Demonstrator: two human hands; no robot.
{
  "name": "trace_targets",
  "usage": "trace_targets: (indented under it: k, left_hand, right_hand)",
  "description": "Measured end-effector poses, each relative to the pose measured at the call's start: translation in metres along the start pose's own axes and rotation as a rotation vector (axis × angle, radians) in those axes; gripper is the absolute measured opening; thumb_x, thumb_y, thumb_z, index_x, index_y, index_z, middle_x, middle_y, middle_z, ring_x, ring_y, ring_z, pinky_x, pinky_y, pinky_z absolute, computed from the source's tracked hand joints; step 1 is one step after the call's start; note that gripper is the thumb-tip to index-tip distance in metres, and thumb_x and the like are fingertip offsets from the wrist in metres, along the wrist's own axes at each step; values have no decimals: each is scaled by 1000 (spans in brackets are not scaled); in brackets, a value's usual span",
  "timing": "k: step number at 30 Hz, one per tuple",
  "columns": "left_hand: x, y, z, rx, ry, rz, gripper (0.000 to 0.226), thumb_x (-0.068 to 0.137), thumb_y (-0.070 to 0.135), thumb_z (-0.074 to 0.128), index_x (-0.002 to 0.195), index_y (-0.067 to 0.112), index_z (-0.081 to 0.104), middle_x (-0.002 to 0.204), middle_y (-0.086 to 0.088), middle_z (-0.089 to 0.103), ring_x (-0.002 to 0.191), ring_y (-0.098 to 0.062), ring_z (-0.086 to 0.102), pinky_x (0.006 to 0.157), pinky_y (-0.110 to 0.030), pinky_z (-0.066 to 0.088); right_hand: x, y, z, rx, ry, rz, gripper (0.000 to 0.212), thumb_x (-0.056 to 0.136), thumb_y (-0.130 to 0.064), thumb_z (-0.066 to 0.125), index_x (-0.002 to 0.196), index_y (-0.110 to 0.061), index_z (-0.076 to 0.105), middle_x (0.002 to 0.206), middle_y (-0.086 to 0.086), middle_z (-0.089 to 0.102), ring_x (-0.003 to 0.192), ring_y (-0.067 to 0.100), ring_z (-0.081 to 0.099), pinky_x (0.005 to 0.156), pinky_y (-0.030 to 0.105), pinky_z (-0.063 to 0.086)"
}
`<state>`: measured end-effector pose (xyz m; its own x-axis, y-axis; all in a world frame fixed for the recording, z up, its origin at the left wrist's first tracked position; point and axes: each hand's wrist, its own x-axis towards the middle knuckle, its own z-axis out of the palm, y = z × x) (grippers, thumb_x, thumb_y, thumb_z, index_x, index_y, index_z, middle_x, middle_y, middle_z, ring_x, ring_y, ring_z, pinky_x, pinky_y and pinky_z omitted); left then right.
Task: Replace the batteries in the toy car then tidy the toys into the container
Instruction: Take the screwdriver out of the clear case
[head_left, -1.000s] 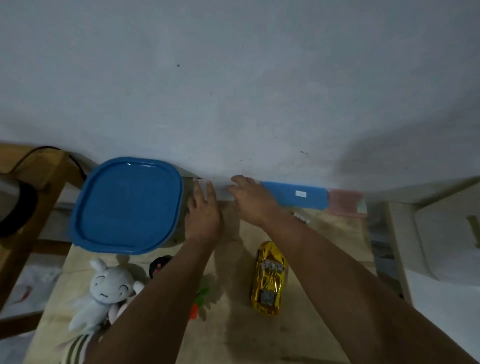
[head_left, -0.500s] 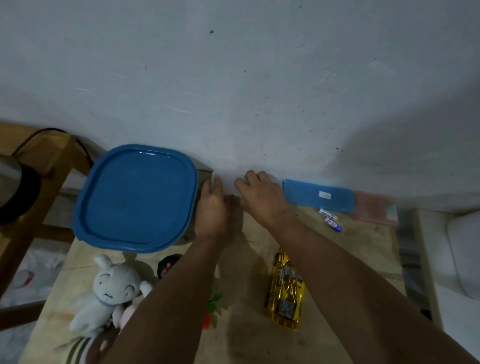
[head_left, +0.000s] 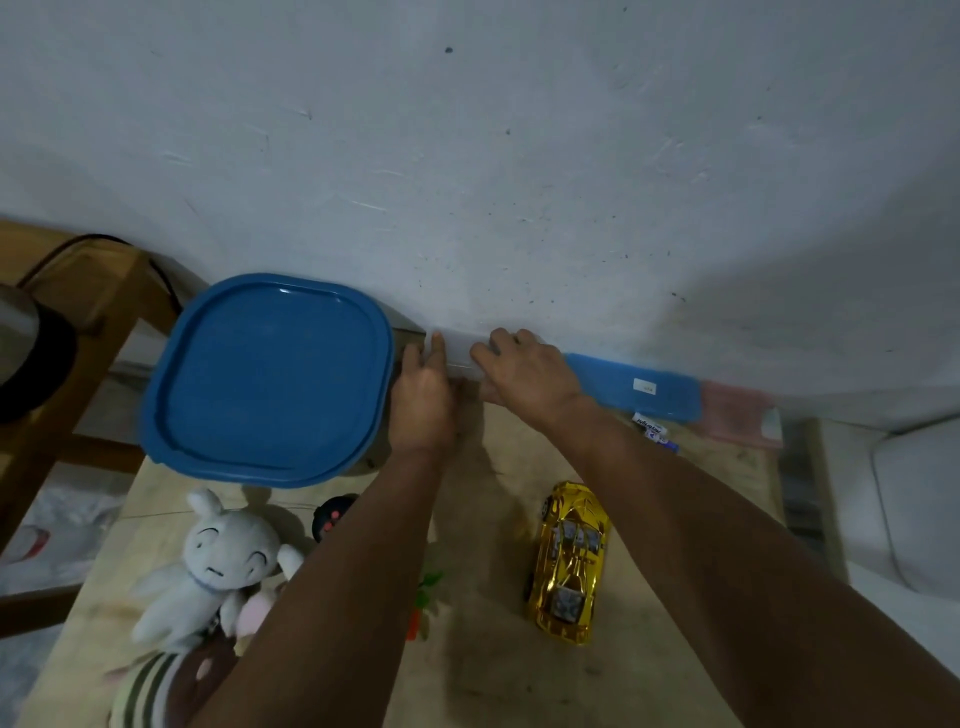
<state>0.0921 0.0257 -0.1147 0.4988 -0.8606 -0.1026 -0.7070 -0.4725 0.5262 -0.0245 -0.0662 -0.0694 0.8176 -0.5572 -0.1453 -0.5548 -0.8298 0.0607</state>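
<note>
Wooden table (head_left: 519, 675): lidded blue container (head_left: 270, 379), both hands (head_left: 423, 395) beside it.

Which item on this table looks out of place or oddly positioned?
The yellow toy car lies on its roof, underside up. Two batteries lie loose near the wall. Nothing looks spilled or broken.
</note>
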Motion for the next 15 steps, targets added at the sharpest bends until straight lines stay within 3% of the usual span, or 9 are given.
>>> trace_targets:
  k: [5, 7, 9, 12, 15]
  left_hand:
    - [-12, 8, 3, -214, 67, -41, 95, 97, 26, 65, 166, 23, -1, 144, -16, 49, 105, -32, 62, 78, -42, 54]
    - [-18, 14, 4, -266, 105, -77, 97, 97, 30, 66, 165, 26, -4, 149, -13, 46, 114, -29, 61, 82, -40, 54]
    - [-18, 18, 5, -298, 135, -117, 93, 99, 35, 63, 165, 25, -1, 155, -10, 43, 125, -29, 58, 91, -41, 51]
    - [-16, 18, 7, -317, 146, -148, 82, 102, 33, 60, 166, 20, 9, 156, -10, 42, 131, -29, 54, 97, -41, 48]
    - [-13, 14, 9, -294, 135, -143, 75, 104, 27, 58, 165, 22, 15, 156, -10, 40, 128, -29, 56, 92, -36, 46]
  right_hand:
    - [-6, 11, -2, 48, 132, 34, 32, 91, -34, 63, 115, -14, 66, 103, 10, 65, 94, 30, 60, 71, 38, 51]
    - [-7, 14, 0, 11, 230, 83, 28, 89, -33, 61, 109, -14, 65, 101, 10, 63, 92, 30, 58, 74, 41, 50]
    - [-10, 18, 0, 28, 296, 125, 20, 92, -31, 60, 103, -15, 60, 94, 8, 62, 82, 26, 58, 69, 40, 48]
    - [-15, 23, 0, 156, 361, 187, 13, 95, -23, 64, 91, -13, 57, 72, 5, 60, 54, 20, 51, 49, 28, 37]
    - [-20, 26, 10, 240, 347, 194, 10, 96, -22, 61, 96, -13, 64, 79, 5, 65, 62, 23, 59, 52, 32, 47]
